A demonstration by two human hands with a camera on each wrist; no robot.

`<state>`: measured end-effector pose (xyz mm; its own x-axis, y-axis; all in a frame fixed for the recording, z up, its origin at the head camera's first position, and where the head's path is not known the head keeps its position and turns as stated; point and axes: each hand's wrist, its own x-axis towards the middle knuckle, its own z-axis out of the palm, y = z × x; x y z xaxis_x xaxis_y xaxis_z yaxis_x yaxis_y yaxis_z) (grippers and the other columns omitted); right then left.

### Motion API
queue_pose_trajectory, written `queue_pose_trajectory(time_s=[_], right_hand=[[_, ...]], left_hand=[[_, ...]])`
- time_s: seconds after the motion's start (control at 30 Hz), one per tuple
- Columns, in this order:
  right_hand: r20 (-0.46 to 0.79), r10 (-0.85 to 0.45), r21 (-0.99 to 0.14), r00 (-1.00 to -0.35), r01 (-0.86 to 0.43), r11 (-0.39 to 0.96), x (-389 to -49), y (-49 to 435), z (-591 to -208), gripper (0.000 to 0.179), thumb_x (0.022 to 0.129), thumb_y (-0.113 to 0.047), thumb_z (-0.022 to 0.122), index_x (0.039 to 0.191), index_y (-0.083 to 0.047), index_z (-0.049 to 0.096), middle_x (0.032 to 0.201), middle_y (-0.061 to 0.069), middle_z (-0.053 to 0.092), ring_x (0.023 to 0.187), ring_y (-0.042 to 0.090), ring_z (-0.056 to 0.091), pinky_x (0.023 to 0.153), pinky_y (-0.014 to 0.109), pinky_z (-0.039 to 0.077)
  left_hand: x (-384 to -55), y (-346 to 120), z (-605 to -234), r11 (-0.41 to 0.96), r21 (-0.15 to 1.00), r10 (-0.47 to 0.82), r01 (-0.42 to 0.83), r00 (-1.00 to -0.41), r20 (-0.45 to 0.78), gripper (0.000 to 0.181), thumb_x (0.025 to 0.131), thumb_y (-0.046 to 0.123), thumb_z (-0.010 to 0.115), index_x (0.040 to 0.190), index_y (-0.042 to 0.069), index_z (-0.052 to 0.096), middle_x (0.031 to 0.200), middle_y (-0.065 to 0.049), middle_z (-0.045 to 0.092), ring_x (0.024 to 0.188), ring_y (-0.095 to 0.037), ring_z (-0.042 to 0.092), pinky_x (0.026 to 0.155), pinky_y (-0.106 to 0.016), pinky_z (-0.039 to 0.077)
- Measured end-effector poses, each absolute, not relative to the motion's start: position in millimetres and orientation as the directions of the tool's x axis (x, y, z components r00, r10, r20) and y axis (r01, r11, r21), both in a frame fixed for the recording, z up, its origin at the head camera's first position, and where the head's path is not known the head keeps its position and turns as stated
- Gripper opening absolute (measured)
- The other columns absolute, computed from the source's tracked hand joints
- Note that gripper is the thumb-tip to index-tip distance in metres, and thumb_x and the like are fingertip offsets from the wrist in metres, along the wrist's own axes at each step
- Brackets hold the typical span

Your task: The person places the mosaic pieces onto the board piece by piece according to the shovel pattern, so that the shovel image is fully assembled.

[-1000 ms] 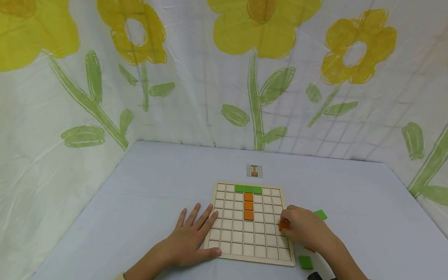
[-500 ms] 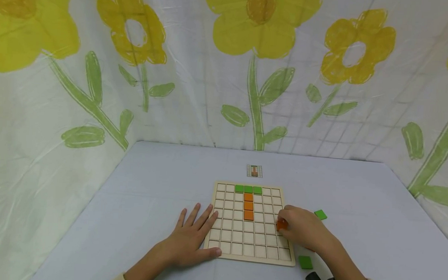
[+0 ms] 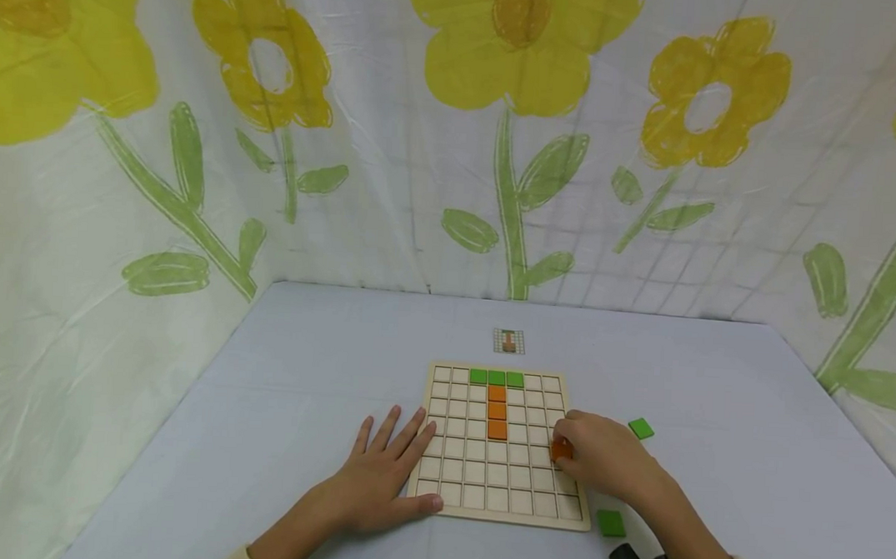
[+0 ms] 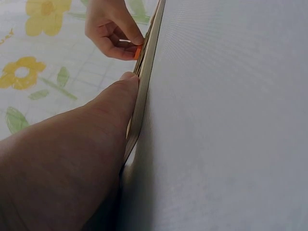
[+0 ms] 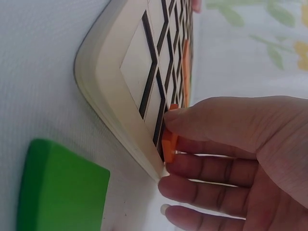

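A wooden grid board (image 3: 455, 472) lies on the table. In its far row sit three green tiles (image 3: 497, 377), with three orange tiles (image 3: 497, 411) in a column below the middle one. My left hand (image 3: 375, 485) rests with spread, straight fingers on the board's left edge, the thumb at the near left corner. Over the right side of the board, my right hand (image 3: 605, 457) pinches an orange tile (image 3: 561, 449) between thumb and fingers. The right wrist view shows this orange tile (image 5: 168, 143) tilted close over the squares, partly hidden by the thumb.
One loose green tile (image 3: 641, 428) lies beyond the right forearm, another green tile (image 3: 612, 523) beside the board's near right corner. A small pattern card (image 3: 509, 341) lies behind the board. Behind the table (image 3: 302, 348) hangs a flower-painted cloth (image 3: 359, 242).
My right hand has moved slightly left over the board with the orange tile pinched in it. The left hand stays where it was.
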<state>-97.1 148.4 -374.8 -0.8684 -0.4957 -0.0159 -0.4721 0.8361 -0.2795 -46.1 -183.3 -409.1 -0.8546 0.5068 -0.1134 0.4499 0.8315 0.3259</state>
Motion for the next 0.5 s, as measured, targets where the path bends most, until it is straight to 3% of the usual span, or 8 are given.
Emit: queue_pose_trajectory(time_s=[0.5], right_hand=[[0.029,-0.552,-0.276,-0.833,-0.538,0.797,-95.9,147.5,-374.9,0.015,0.079,-0.009,0.082,0.083,-0.014,0.068,0.079,-0.010,0.057,0.065,0.006,0.048,0.057,0.025,0.045]], left_hand=[[-45.5,-183.6,-408.7,0.832,0.329,0.506,0.447,-0.854,-0.118,0.095,0.093,0.077,0.037,0.162,0.015,0.017,0.168,-0.006,0.003,0.151,-0.041,-0.004,0.111,-0.069,-0.001]])
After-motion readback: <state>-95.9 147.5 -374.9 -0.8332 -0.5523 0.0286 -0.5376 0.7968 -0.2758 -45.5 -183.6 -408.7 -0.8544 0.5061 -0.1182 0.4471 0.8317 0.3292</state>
